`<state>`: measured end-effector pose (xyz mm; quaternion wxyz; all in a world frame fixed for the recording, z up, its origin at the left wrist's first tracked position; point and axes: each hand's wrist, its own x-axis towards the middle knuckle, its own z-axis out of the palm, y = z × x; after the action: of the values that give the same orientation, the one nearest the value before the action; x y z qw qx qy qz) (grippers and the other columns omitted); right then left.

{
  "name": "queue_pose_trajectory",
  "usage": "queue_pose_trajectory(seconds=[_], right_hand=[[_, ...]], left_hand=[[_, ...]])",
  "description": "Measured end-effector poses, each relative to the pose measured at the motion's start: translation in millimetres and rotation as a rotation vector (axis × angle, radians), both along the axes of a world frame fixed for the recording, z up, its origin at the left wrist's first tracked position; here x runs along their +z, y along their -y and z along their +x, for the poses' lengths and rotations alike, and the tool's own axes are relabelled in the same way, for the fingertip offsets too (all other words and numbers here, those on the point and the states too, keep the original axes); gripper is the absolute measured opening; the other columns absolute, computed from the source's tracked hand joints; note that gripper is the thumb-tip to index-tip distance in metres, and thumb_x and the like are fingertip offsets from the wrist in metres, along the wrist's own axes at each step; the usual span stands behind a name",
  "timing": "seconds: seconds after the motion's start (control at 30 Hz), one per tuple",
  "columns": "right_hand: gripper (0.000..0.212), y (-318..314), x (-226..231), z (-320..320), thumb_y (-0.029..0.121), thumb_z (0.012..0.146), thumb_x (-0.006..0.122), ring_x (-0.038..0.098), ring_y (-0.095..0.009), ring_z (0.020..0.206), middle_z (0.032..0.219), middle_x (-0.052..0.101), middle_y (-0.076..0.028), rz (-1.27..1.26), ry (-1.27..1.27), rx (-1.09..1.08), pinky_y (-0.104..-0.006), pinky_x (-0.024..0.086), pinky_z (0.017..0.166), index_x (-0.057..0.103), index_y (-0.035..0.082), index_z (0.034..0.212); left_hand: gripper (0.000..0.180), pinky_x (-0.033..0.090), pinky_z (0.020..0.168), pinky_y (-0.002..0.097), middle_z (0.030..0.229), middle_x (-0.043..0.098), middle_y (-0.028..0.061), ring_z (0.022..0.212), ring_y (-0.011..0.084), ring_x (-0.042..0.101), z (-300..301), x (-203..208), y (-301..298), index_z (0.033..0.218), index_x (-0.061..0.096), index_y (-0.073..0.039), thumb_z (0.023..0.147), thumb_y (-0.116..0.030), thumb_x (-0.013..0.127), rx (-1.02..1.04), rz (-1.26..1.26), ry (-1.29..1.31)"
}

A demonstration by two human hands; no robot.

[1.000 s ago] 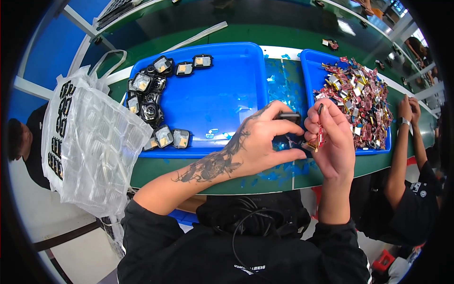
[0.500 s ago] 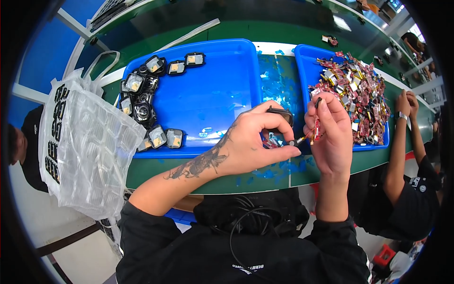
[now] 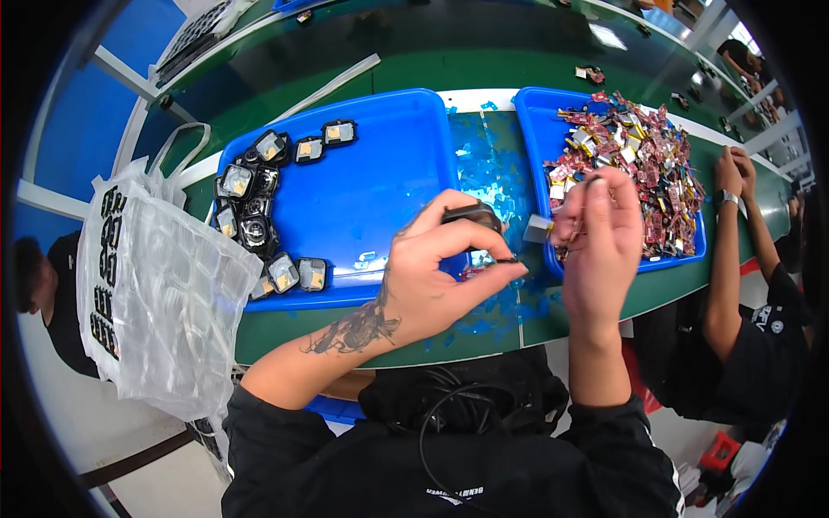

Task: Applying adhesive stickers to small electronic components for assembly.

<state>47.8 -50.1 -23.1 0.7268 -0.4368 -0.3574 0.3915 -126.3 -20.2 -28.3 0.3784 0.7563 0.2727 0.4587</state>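
The left hand [image 3: 440,268] came in from the lower left, its tattooed forearm laid across the near edge of the green table [image 3: 389,52]. The wrist bent inward and the fingers curled around a small black part [image 3: 471,212], with thumb and forefinger pinched shut at its right end. The part sat over the gap between the two trays, above a scatter of blue film scraps [image 3: 488,164] on the table.

The right hand [image 3: 596,237] rose almost straight up from the near edge, forearm upright, fingers bunched close together. It pinched something small and pale [image 3: 537,228] at its left side, just beside the black part; what that thing was could not be told.

To the left lay a wide blue tray [image 3: 371,186], with a curved row of black square parts [image 3: 259,216] along its left rim. To the right stood a second blue tray [image 3: 540,112] heaped with small red and silver pieces [image 3: 639,164]. A clear plastic bag [image 3: 164,293] hung at the far left. At the right edge another person's clasped hands [image 3: 734,168] rested on the table.
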Motion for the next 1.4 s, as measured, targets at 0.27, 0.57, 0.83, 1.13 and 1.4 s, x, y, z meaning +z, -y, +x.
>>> queue_pose_trajectory(seconds=[0.27, 0.57, 0.83, 1.13, 1.4], right_hand=[[0.009, 23, 22, 42, 0.012, 0.100, 0.050, 0.048, -0.008, 0.064, 0.082, 0.055, -0.005, 0.149, 0.079, -0.169, -0.0218, 0.042, 0.057, 0.052, 0.004, 0.104], [0.010, 61, 29, 64, -0.002, 0.089, 0.064, 0.054, -0.005, 0.074, 0.088, 0.063, -0.003, 0.002, 0.377, -0.168, -0.0182, 0.041, 0.064, 0.066, -0.004, 0.099], [0.014, 49, 21, 14, -0.003, 0.079, 0.071, 0.065, -0.015, 0.073, 0.084, 0.069, -0.012, -0.042, 0.683, 0.053, -0.0262, 0.049, 0.064, 0.069, -0.001, 0.093], [0.011, 40, 23, -3, 0.001, 0.075, 0.074, 0.058, -0.018, 0.064, 0.075, 0.067, -0.005, 0.010, 0.899, 0.011, -0.0307, 0.037, 0.068, 0.067, 0.005, 0.083], [0.010, 36, 23, -8, 0.001, 0.076, 0.074, 0.057, -0.015, 0.061, 0.076, 0.068, -0.005, -0.011, 0.895, 0.041, -0.0303, 0.034, 0.068, 0.068, 0.005, 0.083]], left_hand=[[0.020, 0.051, 0.079, 0.0301, 0.097, 0.063, 0.0099, 0.089, 0.0205, 0.063, 33, 23, -14, 0.091, 0.074, -0.003, 0.073, -0.007, 0.080, 0.008, -0.046, -0.012], [0.034, 0.047, 0.090, 0.0306, 0.118, 0.059, 0.0098, 0.100, 0.0154, 0.058, 64, 26, -27, 0.127, 0.056, -0.003, 0.094, -0.006, 0.054, -0.255, -0.423, 0.045], [0.047, 0.045, 0.097, 0.0311, 0.125, 0.055, 0.0116, 0.113, 0.0160, 0.055, 19, 19, 15, 0.140, 0.034, -0.002, 0.095, 0.002, 0.047, -0.368, -0.767, 0.217], [0.045, 0.047, 0.099, 0.0316, 0.127, 0.059, 0.0151, 0.116, 0.0180, 0.057, 1, 10, 19, 0.137, 0.046, 0.006, 0.093, 0.004, 0.056, -0.302, -0.645, 0.174], [0.046, 0.047, 0.096, 0.0278, 0.123, 0.061, 0.0112, 0.110, 0.0124, 0.058, -1, 2, 16, 0.140, 0.045, 0.002, 0.095, 0.000, 0.055, -0.322, -0.605, 0.181]])
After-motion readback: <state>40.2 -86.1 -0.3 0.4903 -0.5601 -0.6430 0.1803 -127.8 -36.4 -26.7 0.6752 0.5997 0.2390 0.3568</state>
